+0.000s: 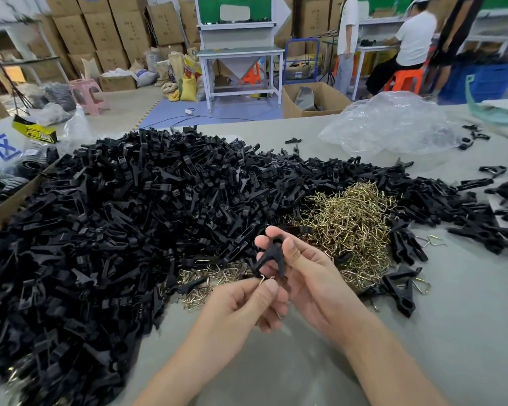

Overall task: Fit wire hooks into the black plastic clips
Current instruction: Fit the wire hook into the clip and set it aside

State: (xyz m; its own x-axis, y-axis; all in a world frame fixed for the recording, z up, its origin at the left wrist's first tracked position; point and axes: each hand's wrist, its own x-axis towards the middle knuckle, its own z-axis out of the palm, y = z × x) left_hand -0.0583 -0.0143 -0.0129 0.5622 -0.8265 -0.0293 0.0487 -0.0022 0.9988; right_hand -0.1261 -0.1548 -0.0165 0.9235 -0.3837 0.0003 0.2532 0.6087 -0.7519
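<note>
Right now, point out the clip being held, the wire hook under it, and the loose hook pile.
held clip (272, 253): head view, middle of its black body.
wire hook (262, 278): head view, its bent tip.
hook pile (352, 224): head view, centre of the heap.

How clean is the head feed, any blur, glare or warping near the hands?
Head view: centre sharp, right hand holding the black clip, left hand pinching a wire hook; edges bend, wide-angle; background soft; mild sheen on the clear plastic bag; lighting even.
</note>
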